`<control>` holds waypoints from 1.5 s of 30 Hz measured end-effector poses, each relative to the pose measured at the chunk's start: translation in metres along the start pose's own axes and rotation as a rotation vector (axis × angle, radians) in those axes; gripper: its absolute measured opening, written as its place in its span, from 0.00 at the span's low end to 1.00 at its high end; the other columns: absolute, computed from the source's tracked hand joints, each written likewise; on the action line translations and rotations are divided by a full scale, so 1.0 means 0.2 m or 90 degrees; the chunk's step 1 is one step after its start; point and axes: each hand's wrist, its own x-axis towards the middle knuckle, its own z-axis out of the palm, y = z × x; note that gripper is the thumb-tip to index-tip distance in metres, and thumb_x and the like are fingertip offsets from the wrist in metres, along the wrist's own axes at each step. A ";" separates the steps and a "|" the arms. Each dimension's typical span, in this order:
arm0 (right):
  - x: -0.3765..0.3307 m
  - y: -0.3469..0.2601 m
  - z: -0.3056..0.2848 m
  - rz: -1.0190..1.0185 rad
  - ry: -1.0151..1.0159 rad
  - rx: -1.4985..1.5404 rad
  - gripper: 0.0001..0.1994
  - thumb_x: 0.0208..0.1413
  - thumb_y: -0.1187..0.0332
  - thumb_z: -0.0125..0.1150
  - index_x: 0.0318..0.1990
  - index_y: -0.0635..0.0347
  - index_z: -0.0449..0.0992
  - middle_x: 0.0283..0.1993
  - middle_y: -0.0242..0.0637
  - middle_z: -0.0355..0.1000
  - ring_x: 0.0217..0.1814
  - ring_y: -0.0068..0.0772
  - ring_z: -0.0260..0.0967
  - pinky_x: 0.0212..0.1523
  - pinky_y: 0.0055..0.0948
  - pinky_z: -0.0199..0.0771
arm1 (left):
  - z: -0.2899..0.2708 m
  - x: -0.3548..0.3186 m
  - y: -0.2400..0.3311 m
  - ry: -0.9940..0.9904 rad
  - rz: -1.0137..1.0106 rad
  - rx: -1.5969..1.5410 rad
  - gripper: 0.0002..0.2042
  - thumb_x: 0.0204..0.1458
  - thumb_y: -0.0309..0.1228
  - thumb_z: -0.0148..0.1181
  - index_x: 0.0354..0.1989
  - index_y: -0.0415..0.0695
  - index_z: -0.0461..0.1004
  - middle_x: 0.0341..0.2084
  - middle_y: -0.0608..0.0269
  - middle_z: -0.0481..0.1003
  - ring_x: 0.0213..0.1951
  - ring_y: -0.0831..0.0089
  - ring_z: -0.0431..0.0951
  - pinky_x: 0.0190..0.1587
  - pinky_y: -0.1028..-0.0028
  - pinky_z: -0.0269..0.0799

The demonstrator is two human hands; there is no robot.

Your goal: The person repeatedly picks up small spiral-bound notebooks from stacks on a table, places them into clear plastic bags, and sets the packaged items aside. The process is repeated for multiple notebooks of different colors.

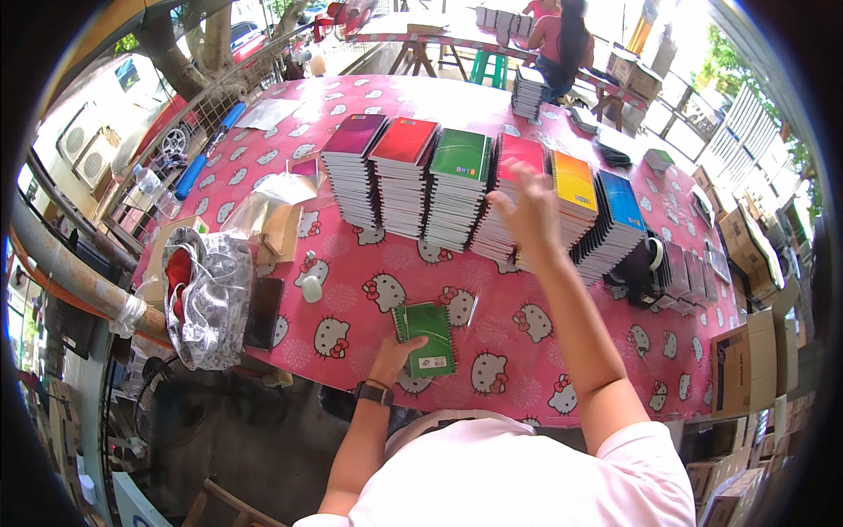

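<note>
"What's in the left grip?"
"The left hand [400,357] holds a green notebook [428,341] by its lower left side, thumb on the cover."

"And the right?"
"The right hand [532,215] is fairly wide, thumb apart from the fingers, in front of the pink stack [493,215] and yellow stack [575,186]. I can't tell whether it touches either."

"Where's the green notebook on the desk [562,351]?"
"Near the front edge, well apart from the row of stacks. A stretch of pink patterned top runs between them and off to the right, as far as a cardboard box [745,364]. On the left, a white mouse [312,288] and a grey patterned bag [224,303] narrow the room."

"Anything hard to make out?"
"The left fingers under the notebook are hidden. The right hand and forearm cover parts of both stacks, and the fingers look blurred."
</note>
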 end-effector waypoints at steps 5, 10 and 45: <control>-0.02 0.27 0.00 -0.057 -0.071 -0.220 0.13 0.45 0.67 0.61 0.41 0.53 0.74 0.41 0.33 0.72 0.47 0.35 0.68 0.47 0.39 0.62 | 0.00 0.07 -0.06 -0.035 0.078 0.031 0.18 0.46 0.28 0.62 0.45 0.33 0.71 0.37 0.56 0.75 0.35 0.70 0.77 0.37 0.72 0.73; 0.01 0.35 -0.03 -0.118 -0.086 -0.104 0.09 0.45 0.71 0.60 0.37 0.53 0.76 0.38 0.33 0.73 0.42 0.34 0.70 0.45 0.32 0.66 | -0.02 0.08 -0.08 -0.020 0.054 0.005 0.17 0.45 0.31 0.63 0.41 0.33 0.73 0.33 0.58 0.76 0.33 0.72 0.76 0.35 0.73 0.71; -0.10 0.69 -0.32 -0.044 -0.103 -0.113 0.11 0.44 0.71 0.61 0.39 0.55 0.76 0.40 0.37 0.72 0.44 0.39 0.68 0.44 0.36 0.66 | 0.02 0.00 0.02 -0.015 -0.013 0.025 0.20 0.43 0.35 0.66 0.38 0.31 0.72 0.29 0.56 0.77 0.29 0.69 0.78 0.31 0.73 0.74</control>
